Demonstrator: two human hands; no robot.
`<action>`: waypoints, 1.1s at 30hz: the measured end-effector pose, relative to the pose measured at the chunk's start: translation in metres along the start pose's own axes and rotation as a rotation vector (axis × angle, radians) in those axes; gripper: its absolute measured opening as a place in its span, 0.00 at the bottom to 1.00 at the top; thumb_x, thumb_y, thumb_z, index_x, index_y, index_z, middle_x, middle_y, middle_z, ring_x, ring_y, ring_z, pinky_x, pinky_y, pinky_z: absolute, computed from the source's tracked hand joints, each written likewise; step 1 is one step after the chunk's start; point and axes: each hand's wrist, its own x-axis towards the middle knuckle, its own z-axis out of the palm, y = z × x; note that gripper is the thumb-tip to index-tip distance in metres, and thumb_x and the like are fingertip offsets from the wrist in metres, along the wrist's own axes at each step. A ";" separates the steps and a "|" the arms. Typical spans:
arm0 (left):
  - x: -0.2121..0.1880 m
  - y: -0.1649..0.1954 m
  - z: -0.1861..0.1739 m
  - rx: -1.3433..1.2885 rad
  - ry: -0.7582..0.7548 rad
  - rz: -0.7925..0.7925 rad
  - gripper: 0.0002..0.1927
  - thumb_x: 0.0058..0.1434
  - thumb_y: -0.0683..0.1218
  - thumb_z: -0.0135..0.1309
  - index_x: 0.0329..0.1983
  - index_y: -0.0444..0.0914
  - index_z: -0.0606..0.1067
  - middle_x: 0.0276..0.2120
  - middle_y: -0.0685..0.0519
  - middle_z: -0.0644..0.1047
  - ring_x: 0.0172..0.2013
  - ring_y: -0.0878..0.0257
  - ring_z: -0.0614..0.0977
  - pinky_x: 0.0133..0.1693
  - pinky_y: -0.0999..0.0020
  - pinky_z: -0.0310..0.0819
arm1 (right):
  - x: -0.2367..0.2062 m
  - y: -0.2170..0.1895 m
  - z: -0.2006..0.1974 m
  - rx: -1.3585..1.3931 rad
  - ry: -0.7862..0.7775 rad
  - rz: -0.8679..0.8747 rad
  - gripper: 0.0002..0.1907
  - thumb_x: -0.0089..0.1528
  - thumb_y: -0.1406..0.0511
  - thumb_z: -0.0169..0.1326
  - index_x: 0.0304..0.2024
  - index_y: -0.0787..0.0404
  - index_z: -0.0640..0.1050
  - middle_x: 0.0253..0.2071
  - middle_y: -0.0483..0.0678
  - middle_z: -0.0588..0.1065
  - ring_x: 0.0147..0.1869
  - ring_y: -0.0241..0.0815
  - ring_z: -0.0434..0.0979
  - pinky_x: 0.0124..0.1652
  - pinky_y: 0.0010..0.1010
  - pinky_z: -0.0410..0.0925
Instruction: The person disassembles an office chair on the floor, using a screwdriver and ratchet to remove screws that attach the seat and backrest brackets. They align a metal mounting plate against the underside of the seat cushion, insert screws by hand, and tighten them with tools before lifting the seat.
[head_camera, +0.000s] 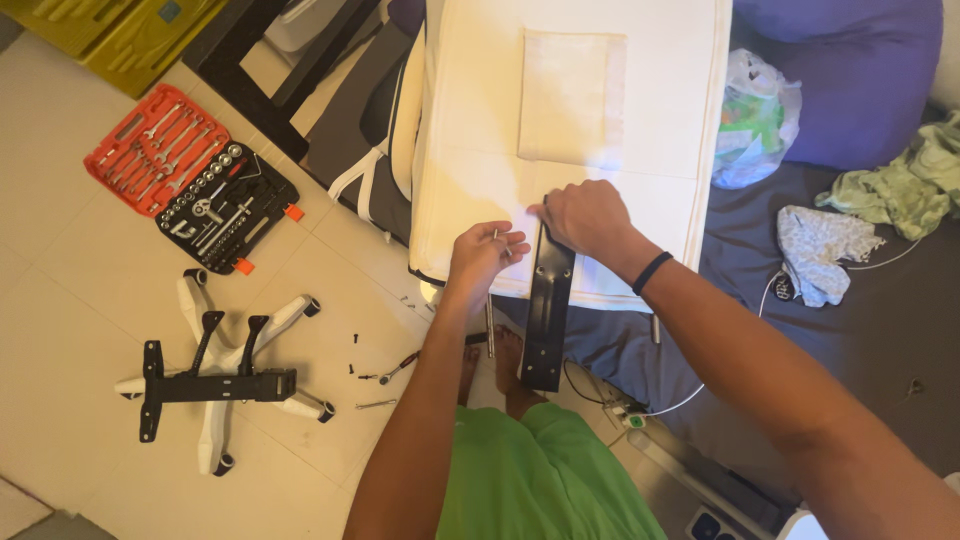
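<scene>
Near the middle of the frame, the person's right hand (585, 215) presses palm-down on the top end of a long black metal bracket (548, 320), fingers curled over its upper edge where it meets the cream-white chair seat panel (480, 150); the bracket runs downward from that hand to below the panel's lower edge. Just to its left, the left hand (483, 255) is closed around a slim metal hex key (490, 320), whose shaft hangs straight down past the wrist, beside the bracket. A black wristband (651, 272) sits on the right forearm. The seat panel fills the upper centre and carries a flat rectangular patch (572, 95) of the same pale fabric. At the left of the frame an open red and black socket and wrench set (190, 180) lies on the tiled floor (60, 280), and below it rests a white five-arm chair base with a black mounting plate (215, 385) on top. Small screws (355, 340) and a screwdriver (395, 368) lie between the base and the person's green shorts (520, 480). On the right, a plastic bag (755, 120) and crumpled cloths (825, 250) lie on a dark sheet (800, 360)
</scene>
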 end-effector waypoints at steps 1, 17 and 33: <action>-0.001 0.000 -0.001 -0.011 0.005 0.007 0.15 0.68 0.35 0.42 0.56 0.25 0.67 0.50 0.35 0.78 0.46 0.50 0.84 0.48 0.63 0.81 | -0.001 0.001 0.000 0.009 0.053 0.013 0.24 0.70 0.50 0.48 0.28 0.61 0.74 0.23 0.56 0.74 0.25 0.57 0.76 0.26 0.46 0.68; 0.008 0.012 0.011 0.106 -0.036 0.082 0.14 0.70 0.37 0.42 0.55 0.27 0.71 0.49 0.37 0.79 0.45 0.54 0.83 0.46 0.63 0.77 | -0.007 -0.006 -0.003 0.024 0.138 0.039 0.20 0.71 0.56 0.48 0.29 0.60 0.78 0.24 0.56 0.77 0.25 0.56 0.78 0.26 0.45 0.69; 0.003 -0.035 0.024 -0.002 -0.182 0.005 0.14 0.73 0.41 0.41 0.59 0.30 0.65 0.52 0.41 0.75 0.51 0.58 0.81 0.52 0.67 0.78 | -0.077 -0.073 0.031 1.425 0.453 0.582 0.07 0.66 0.74 0.51 0.46 0.66 0.75 0.39 0.43 0.76 0.33 0.33 0.79 0.25 0.25 0.76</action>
